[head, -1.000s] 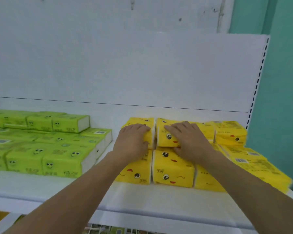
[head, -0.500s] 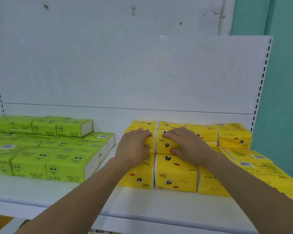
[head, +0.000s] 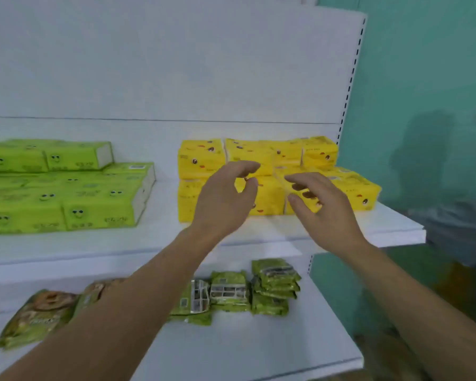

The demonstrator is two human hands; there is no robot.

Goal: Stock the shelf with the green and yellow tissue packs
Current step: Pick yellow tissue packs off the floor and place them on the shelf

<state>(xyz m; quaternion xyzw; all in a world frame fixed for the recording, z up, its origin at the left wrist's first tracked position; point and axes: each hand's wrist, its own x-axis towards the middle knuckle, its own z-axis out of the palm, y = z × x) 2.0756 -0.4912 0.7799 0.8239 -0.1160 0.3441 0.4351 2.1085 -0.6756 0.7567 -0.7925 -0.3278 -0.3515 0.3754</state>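
Yellow tissue packs (head: 201, 159) with cartoon faces stand stacked two high on the right half of the white shelf (head: 160, 243). Green tissue packs (head: 99, 210) with eyes printed on them are stacked on the left half. My left hand (head: 223, 199) hovers in front of the yellow stack, its fingers loosely curled and holding nothing. My right hand (head: 322, 207) hangs beside it, a little to the right, fingers relaxed and empty. Both hands are off the packs and partly hide the lower yellow ones.
A lower shelf (head: 245, 350) holds green snack packets (head: 275, 287) in small piles and a larger bag (head: 36, 317) at the left. A teal wall (head: 412, 78) borders the shelf unit on the right, with a blurred figure (head: 462, 232) at the far right edge.
Both hands have lifted off the top yellow packs and drawn back toward me. The view has tilted down, so the lower shelf shows.
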